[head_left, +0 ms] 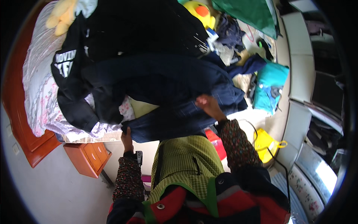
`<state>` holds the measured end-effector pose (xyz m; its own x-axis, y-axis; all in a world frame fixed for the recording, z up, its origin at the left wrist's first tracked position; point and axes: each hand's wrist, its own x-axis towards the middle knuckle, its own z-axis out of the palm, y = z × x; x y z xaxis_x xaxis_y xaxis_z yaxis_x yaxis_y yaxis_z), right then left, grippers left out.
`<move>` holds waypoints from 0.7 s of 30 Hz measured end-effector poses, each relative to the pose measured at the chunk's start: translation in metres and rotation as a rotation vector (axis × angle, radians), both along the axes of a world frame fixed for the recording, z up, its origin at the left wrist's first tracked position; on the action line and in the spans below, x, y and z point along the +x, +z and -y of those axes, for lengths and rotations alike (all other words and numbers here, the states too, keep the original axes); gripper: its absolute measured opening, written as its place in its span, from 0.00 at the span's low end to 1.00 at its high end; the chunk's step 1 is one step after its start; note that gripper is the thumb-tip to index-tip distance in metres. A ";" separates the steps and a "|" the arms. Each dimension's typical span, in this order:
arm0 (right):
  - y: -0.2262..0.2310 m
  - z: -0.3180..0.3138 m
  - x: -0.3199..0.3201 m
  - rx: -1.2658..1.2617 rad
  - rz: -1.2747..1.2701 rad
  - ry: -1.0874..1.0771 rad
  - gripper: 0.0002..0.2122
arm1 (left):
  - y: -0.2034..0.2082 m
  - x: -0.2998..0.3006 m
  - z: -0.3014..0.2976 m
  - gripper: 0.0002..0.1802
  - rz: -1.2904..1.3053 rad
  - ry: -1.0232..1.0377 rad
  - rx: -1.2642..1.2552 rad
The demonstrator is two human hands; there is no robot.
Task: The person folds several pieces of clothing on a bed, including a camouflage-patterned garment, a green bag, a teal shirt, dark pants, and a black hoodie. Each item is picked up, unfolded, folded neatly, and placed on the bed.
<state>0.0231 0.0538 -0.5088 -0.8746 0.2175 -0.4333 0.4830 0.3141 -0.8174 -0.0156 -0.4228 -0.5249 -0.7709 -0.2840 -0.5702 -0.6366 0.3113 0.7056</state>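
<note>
A pair of dark navy trousers (pixel 164 121) is spread across the near side of a bed, its two legs parted toward the left. My left hand (pixel 127 139) grips the end of the nearer leg at the bed's front edge, fingers closed on the cloth. Over the right part of the trousers is my right hand (pixel 209 106), its fingers curled in and no cloth seen in them. Whether it touches the fabric is hard to make out. Beyond the trousers lies a black hooded top (pixel 141 30) with white lettering, one sleeve hanging left.
Floral bedding (pixel 39 89) shows at the left, beside a wooden headboard (pixel 13 104). An orange-brown nightstand (pixel 87 158) stands below. Toward the right lie a teal bundle (pixel 271 84), a yellow plush toy (pixel 199 13) and mixed clothes. A yellow bag (pixel 264 145) sits on the floor near cabinets (pixel 302 82).
</note>
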 end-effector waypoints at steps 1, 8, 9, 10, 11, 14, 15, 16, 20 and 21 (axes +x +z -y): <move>0.006 0.009 0.009 -0.104 -0.035 0.018 0.09 | -0.004 0.001 0.003 0.18 0.030 -0.032 -0.093; 0.043 0.004 -0.039 0.190 -0.231 -0.024 0.08 | 0.030 -0.074 0.041 0.17 -0.131 -0.349 -0.671; 0.051 -0.002 -0.056 0.268 -0.325 -0.069 0.10 | 0.043 -0.094 0.029 0.15 -0.391 -0.290 -0.637; 0.060 -0.010 -0.072 0.322 -0.448 -0.103 0.11 | 0.059 -0.120 0.017 0.13 -0.590 -0.329 -0.549; 0.068 -0.019 -0.090 0.480 -0.528 -0.075 0.14 | 0.077 -0.147 0.001 0.14 -0.619 -0.381 -0.560; 0.085 -0.036 -0.128 0.710 -0.610 0.012 0.20 | 0.127 -0.226 -0.050 0.25 -0.875 -0.695 -0.538; 0.087 -0.040 -0.135 0.751 -0.590 0.038 0.22 | 0.137 -0.247 -0.068 0.28 -0.911 -0.750 -0.544; 0.088 -0.045 -0.143 0.723 -0.559 0.109 0.24 | 0.144 -0.264 -0.084 0.32 -0.992 -0.810 -0.538; 0.081 -0.059 -0.151 0.598 -0.293 0.328 0.25 | 0.151 -0.299 -0.121 0.36 -0.747 -0.985 -0.702; 0.080 -0.062 -0.150 0.555 -0.196 0.362 0.25 | 0.150 -0.302 -0.125 0.35 -0.592 -0.968 -0.721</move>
<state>-0.1268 0.1155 -0.4289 -0.9848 0.0413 -0.1689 0.1291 0.8247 -0.5507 -0.3179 -0.2977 -0.3751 -0.9077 0.4179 -0.0389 0.3907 0.8752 0.2853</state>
